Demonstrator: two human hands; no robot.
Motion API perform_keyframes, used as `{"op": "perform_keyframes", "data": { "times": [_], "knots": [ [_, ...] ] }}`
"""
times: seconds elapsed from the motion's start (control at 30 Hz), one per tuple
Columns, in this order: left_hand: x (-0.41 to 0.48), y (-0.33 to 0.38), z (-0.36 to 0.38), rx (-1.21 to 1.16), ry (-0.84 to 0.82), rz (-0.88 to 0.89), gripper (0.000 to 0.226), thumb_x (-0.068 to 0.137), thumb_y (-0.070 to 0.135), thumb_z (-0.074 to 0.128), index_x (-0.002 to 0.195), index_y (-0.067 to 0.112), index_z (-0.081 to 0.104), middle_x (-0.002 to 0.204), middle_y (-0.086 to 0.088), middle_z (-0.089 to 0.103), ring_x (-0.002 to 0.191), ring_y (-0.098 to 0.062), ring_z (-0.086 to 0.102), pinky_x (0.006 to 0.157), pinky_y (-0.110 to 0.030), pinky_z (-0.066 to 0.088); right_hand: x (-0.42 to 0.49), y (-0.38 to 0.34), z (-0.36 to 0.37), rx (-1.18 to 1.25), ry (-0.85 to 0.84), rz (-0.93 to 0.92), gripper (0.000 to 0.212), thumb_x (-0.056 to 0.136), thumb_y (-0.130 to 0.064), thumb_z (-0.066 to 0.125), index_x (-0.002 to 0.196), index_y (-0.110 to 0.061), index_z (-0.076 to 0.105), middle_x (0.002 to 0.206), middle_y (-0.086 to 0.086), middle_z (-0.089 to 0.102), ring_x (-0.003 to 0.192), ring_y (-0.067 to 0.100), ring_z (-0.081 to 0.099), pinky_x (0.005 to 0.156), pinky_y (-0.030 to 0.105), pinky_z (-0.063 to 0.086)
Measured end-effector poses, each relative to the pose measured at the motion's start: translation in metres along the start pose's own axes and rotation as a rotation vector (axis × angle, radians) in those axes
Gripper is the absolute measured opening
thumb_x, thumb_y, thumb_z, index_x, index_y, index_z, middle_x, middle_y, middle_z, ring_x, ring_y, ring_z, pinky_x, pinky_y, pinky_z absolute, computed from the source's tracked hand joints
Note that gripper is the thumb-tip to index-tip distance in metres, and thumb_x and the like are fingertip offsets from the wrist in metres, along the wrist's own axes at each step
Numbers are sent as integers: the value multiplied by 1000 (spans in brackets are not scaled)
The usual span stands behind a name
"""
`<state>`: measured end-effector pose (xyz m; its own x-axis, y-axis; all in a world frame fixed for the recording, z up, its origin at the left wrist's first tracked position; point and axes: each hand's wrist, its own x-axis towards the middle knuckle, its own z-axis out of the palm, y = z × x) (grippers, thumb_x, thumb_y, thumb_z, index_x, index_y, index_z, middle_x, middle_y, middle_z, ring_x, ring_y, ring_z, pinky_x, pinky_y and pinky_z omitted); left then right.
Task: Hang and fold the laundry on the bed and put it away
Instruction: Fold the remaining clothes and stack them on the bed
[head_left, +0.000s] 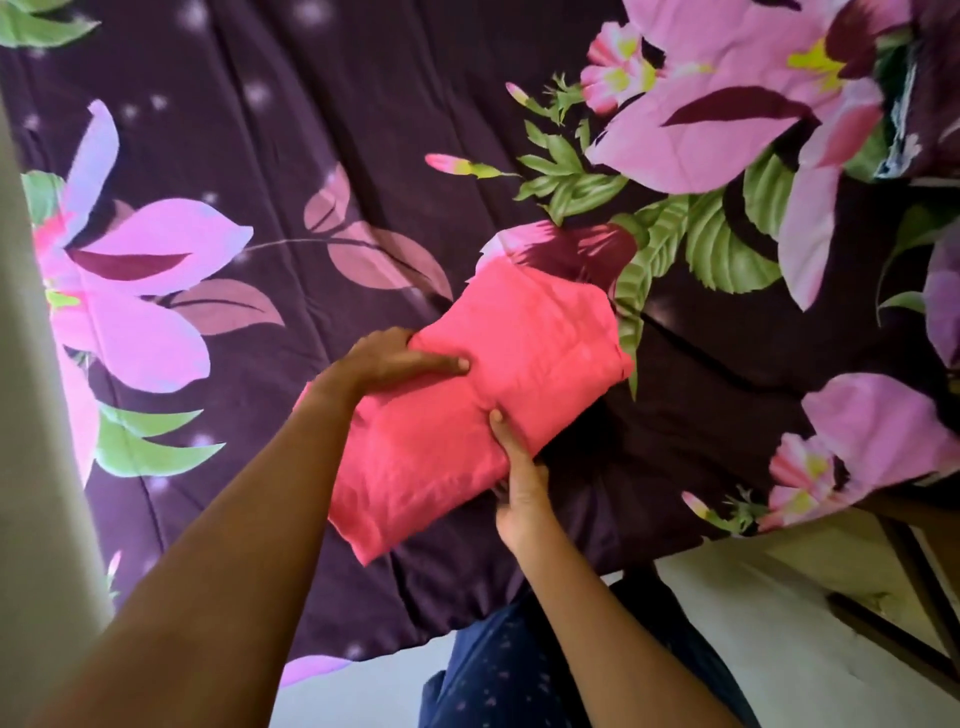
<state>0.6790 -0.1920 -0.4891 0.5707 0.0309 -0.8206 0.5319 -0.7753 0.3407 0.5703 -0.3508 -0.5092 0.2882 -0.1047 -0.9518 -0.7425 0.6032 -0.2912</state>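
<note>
**Purple floral bed (311, 130): pink garment (498, 384) folded, held two-handed**

Compact bundle at the bed's near middle; lifted or resting, cannot tell. The left grip (395, 358) pinches its left edge, thumb on top. The right grip (519, 483) clasps the near edge, fingers under. Judgement: raise both sides level so the folds stay stacked.

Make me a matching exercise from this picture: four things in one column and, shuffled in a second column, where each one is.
Things
1. folded coral-pink cloth bundle
2. dark purple floral bedsheet
3. dark blue dotted fabric
4. right hand

Places
A. bottom of the view, past the bed's edge
B. gripping the bundle's right edge, thumb on top
C. middle of the view, gripped at two edges
D. spread flat, covering the bed

Pairs: 1-C, 2-D, 3-A, 4-B
</note>
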Motion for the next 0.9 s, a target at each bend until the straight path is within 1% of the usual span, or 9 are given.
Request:
{"op": "perform_keyframes", "data": {
  "times": [0.1, 0.2, 0.3, 0.37, 0.43, 0.53, 0.63, 0.77, 0.9],
  "knots": [
    [-15, 8, 16, -445, -120, -45, 89, 40, 69, 76, 108, 12, 68, 98, -4, 72, 91, -21, 68, 91, -39, 52, -2, -24, -13, 30, 69, -132, 80, 54, -31, 89, 124, -15, 54, 117, 7, 65, 98, 21, 64, 86, 38, 54],
    [-38, 31, 40, -768, -268, -65, 75, 59, 45, 76, 122, 8, 59, 105, -9, 70, 89, -21, 67, 82, -33, 54, -14, -62, -32, -184, 61, -422, 95, 75, -22, 78, 147, -28, 17, 140, -1, 37, 119, 14, 46, 99, 30, 39],
    [-60, 72, 55, -830, -130, 65, 103, 68, 40, 76, 148, 25, 13, 142, 7, 35, 115, -14, 50, 88, -29, 45, -32, -102, -58, -443, -3, -624, 108, 76, -33, 76, 137, -55, -10, 145, 8, 29, 131, 19, 36, 113, 39, 28],
    [-80, 108, 53, -743, -74, 232, 106, 81, 32, 70, 145, 37, -14, 138, 19, 15, 125, -2, 28, 96, -22, 33, -54, -126, -75, -571, -18, -712, 102, 72, -47, 74, 128, -67, -9, 149, 13, 29, 134, 24, 36, 114, 43, 28],
    [-106, 143, 52, -632, -112, 387, 103, 77, 34, 73, 142, 50, -5, 145, 20, 13, 130, 0, 21, 103, -21, 26, -81, -150, -100, -609, -33, -751, 91, 73, -53, 70, 125, -74, -2, 150, 13, 27, 135, 25, 36, 115, 43, 27],
    [-145, 196, 55, -483, -120, 555, 78, 69, 35, 79, 120, 68, 30, 138, 21, 30, 130, -1, 32, 106, -22, 28, -126, -181, -144, -542, -39, -860, 74, 84, -38, 66, 125, -71, 15, 147, 8, 32, 132, 21, 38, 115, 39, 26],
    [-187, 252, 79, -420, -106, 694, 70, 71, 25, 79, 119, 57, 39, 134, 17, 41, 124, -1, 40, 100, -16, 34, -165, -210, -198, -469, 13, -962, 66, 82, -38, 68, 125, -69, 28, 146, -2, 37, 131, 15, 40, 114, 38, 28],
    [-252, 324, 142, -391, -105, 812, 70, 74, 13, 76, 130, 37, 43, 129, 10, 47, 108, -2, 48, 73, 4, 38, -223, -238, -289, -318, 44, -1099, 62, 84, -25, 68, 132, -50, 38, 141, -8, 36, 130, 9, 37, 112, 25, 27],
    [-314, 378, 220, -392, -234, 839, 83, 55, 27, 83, 130, 31, 50, 127, 6, 56, 105, -5, 57, 81, -15, 47, -271, -240, -396, -263, 138, -1159, 58, 85, -30, 67, 128, -58, 40, 144, -8, 35, 131, 10, 35, 110, 27, 29]
  ]
}}
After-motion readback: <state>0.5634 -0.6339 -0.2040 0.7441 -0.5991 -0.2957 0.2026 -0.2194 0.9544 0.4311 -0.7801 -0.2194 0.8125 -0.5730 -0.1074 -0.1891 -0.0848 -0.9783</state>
